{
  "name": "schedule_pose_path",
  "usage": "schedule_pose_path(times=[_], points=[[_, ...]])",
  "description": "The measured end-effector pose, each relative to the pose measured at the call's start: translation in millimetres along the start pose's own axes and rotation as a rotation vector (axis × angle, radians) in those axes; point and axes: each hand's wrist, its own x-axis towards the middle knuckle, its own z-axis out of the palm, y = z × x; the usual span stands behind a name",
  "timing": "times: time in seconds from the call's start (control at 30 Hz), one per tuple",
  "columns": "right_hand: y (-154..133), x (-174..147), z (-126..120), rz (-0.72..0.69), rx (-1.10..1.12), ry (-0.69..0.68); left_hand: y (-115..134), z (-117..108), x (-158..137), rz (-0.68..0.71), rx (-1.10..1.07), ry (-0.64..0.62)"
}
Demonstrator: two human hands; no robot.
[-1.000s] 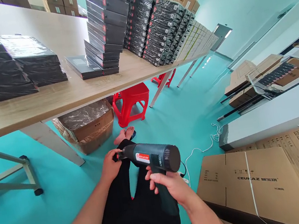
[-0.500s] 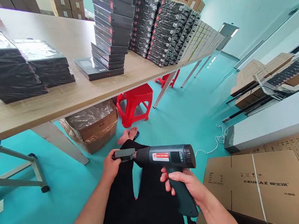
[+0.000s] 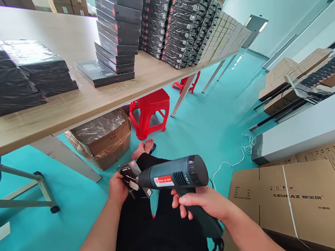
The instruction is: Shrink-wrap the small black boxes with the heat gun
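A dark heat gun (image 3: 169, 176) with a red and white label is gripped at its handle by my right hand (image 3: 195, 201). Its nozzle points left at a flat black printed box (image 3: 133, 173), very close to the box's face. My left hand (image 3: 118, 189) grips that box by its left edge, above my lap. The printed face is turned up towards me, and the nozzle covers part of it. The fingers behind the box are hidden.
Black boxes stand in a tall stack (image 3: 119, 22) and in film-wrapped piles (image 3: 39, 69) on the wooden table (image 3: 67, 116). Below are an open carton (image 3: 107, 143) and a red stool (image 3: 152, 111). Large cartons (image 3: 293, 199) stand at my right. A white cable (image 3: 227, 163) lies on the floor.
My left hand has turned the box from edge-on to showing its printed face. The heat gun has shifted slightly left, its nozzle now over that face.
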Motion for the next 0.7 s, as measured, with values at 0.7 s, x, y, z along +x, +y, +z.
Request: schedule_pose_path(times=[0.7], points=[[45.4, -6.4, -10.0, -0.055, 0.403, 0.311, 0.5, -16.7, 9.5, -0.125, -0.338, -0.012]])
